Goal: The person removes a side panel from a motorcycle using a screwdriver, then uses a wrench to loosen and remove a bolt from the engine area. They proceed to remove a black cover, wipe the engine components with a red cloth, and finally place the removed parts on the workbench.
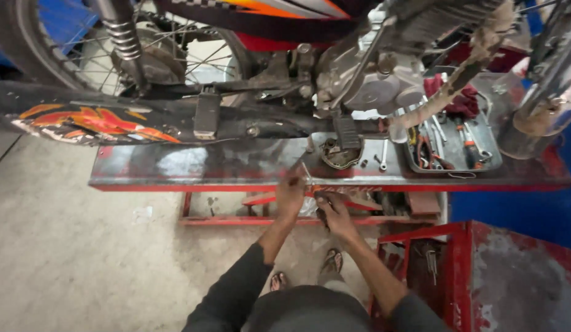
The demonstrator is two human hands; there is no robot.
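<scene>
Red bench (175, 175) under a motorcycle (248, 92): left hand (290, 195) pinches a thin rod (304, 169) angled far-left; right hand (334, 212) grips something hidden.

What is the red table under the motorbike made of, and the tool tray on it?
The red lift table looks like painted metal: glossy, reflective, worn grey in patches. The tool tray seems plain grey metal, dull and scuffed, though hard plastic is possible. The tools in it look like shiny steel.

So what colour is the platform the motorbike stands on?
Red, with worn, greyish patches on top; the platform shows best in the head view.
</scene>
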